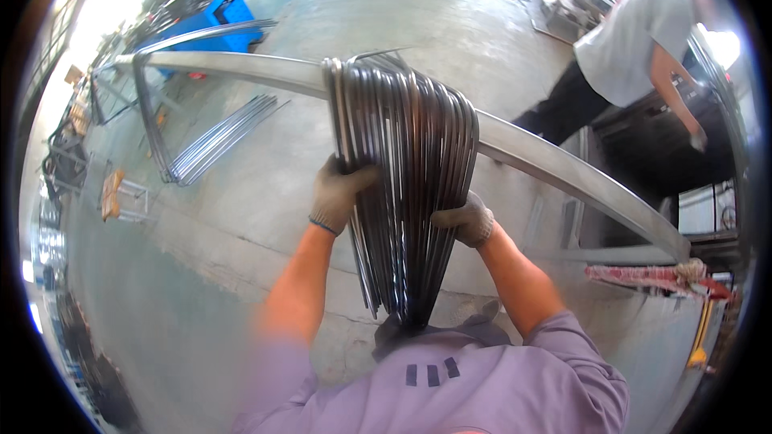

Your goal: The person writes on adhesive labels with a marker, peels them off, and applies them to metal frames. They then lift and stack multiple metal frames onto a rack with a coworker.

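A thick bundle of bent metal rods (410, 145) hangs over a long grey metal beam (547, 161) and reaches down toward my body. The rods are dark and shiny, with their bends lying on top of the beam. My left hand (342, 193), in a grey-brown knit glove, grips the bundle's left side with the thumb across the front. On the right side, my right hand (466, 219), gloved alike, clasps the bundle lower down, its thumb also in front. The fingers behind the rods are hidden.
Other bent rods (153, 120) hang on the beam's left end. A blue machine (217, 24) stands behind it, and a small wooden-topped stool (121, 195) at left. Another person (635, 48) leans over dark equipment at right. A red-and-white cloth (643, 276) lies near the beam's right end.
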`<state>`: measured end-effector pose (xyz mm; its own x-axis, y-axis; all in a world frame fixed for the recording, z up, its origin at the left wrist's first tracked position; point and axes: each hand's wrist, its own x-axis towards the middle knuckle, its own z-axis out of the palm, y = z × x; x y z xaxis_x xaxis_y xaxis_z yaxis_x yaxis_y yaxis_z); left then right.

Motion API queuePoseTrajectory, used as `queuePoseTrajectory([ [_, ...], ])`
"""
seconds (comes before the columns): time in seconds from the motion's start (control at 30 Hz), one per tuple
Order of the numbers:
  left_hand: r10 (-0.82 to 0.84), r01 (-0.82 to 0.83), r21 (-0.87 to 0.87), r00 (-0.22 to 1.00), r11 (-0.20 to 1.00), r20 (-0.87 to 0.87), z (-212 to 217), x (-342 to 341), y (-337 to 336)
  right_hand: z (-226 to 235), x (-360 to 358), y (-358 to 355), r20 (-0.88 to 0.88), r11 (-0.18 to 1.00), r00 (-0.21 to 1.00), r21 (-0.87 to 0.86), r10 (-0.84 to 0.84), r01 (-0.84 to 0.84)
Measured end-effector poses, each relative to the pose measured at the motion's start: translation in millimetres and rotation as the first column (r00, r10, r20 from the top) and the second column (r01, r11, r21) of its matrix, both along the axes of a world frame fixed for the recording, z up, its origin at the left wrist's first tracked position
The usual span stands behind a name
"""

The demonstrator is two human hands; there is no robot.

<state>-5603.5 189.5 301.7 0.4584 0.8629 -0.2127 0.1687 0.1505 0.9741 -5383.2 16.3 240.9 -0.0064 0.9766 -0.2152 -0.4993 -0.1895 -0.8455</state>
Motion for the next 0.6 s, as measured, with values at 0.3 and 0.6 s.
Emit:
queuePoseTrajectory([
  [0.3, 0.514, -0.402, 0.838, 0.839, 0.368, 0.177, 46.9, 70.4, -137.2, 18.5, 89.0, -162.3, -0.206, 0.99, 0.978, 0.132, -0.027, 0.055],
  [0.6, -0.407, 0.627, -0.246, 0.707, 0.74, 0.578, -17.1, 235.1, -304.0, 48.7, 187.7, -321.0, -0.129, 0.989, 0.983, 0.053, -0.132, 0.14],
])
